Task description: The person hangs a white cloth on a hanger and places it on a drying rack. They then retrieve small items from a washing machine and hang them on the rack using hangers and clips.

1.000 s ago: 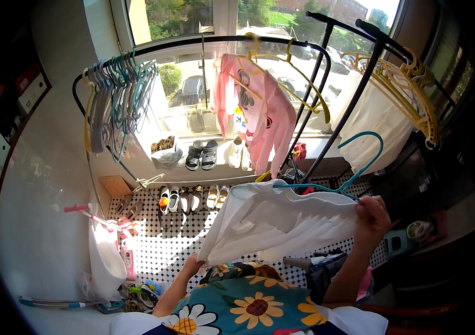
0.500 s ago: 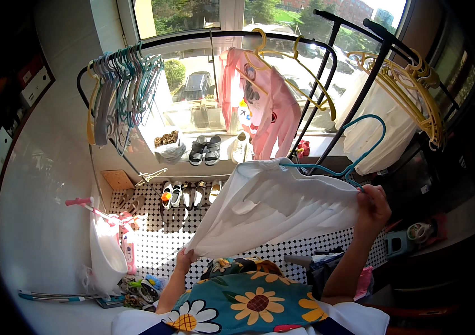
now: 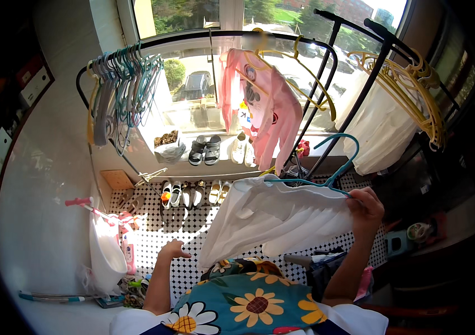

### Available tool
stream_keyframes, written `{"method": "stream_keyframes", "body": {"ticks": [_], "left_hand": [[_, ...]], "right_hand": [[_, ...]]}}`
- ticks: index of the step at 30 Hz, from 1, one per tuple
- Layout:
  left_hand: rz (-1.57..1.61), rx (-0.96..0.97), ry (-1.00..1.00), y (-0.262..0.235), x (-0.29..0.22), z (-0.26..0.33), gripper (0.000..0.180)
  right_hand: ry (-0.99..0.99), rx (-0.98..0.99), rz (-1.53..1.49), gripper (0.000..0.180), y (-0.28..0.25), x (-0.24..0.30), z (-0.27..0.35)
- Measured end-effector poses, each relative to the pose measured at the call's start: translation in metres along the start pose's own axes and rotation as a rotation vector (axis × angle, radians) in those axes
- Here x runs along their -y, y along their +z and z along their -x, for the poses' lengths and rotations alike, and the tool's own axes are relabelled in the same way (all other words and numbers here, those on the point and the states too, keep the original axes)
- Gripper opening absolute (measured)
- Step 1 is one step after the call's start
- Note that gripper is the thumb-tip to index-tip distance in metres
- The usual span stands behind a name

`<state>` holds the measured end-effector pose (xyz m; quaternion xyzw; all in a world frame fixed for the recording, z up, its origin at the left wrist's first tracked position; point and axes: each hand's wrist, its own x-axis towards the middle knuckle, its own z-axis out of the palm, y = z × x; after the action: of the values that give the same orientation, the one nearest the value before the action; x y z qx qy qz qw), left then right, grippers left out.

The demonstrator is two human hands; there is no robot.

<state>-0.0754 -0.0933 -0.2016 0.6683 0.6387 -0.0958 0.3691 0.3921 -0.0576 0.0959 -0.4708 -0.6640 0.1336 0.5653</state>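
A sheer white garment (image 3: 282, 218), gathered into soft folds, hangs from a teal hanger (image 3: 335, 177) in front of me. At its right end, my right hand (image 3: 366, 209) pinches the hanger's arm together with the garment's edge. The hanger's hook points up. To the left of the garment, my left hand (image 3: 174, 250) is apart from the cloth, fingers loosely stretched, holding nothing. Whether the garment is a skirt or a top, I cannot tell.
A black drying rack (image 3: 187, 36) stands by the window with a bunch of hangers (image 3: 123, 92), a pink garment (image 3: 265, 106) and yellow hangers (image 3: 416, 100). Shoes (image 3: 187, 194) line the tiled floor. A pink-handled scooter (image 3: 89, 204) stands at the left, folded clothes (image 3: 327, 268) lie right.
My left hand has let go of the garment's lower left edge and moved slightly left. The hanger and garment have dropped a little and shifted, the hook moving left and down.
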Motion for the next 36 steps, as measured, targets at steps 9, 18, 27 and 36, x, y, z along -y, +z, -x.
{"method": "stream_keyframes", "body": {"ticks": [9, 18, 27, 36], "left_hand": [[0.073, -0.971, 0.748, -0.152, -0.252, 0.099, 0.038], [0.194, -0.876, 0.839, -0.151, -0.259, 0.106, 0.019], [0.359, -1.080, 0.815, -0.196, -0.240, 0.153, 0.009], [0.611, -1.223, 0.785, -0.224, -0.207, 0.188, 0.015]], "right_hand": [[-0.161, 0.297, 0.044, 0.015, 0.072, 0.007, 0.020], [-0.060, 0.502, -0.295, 0.066, 0.057, -0.017, 0.026], [0.486, 0.774, -0.472, 0.056, 0.130, -0.129, 0.133], [0.594, 0.761, -0.247, 0.038, 0.151, -0.221, 0.232]]}}
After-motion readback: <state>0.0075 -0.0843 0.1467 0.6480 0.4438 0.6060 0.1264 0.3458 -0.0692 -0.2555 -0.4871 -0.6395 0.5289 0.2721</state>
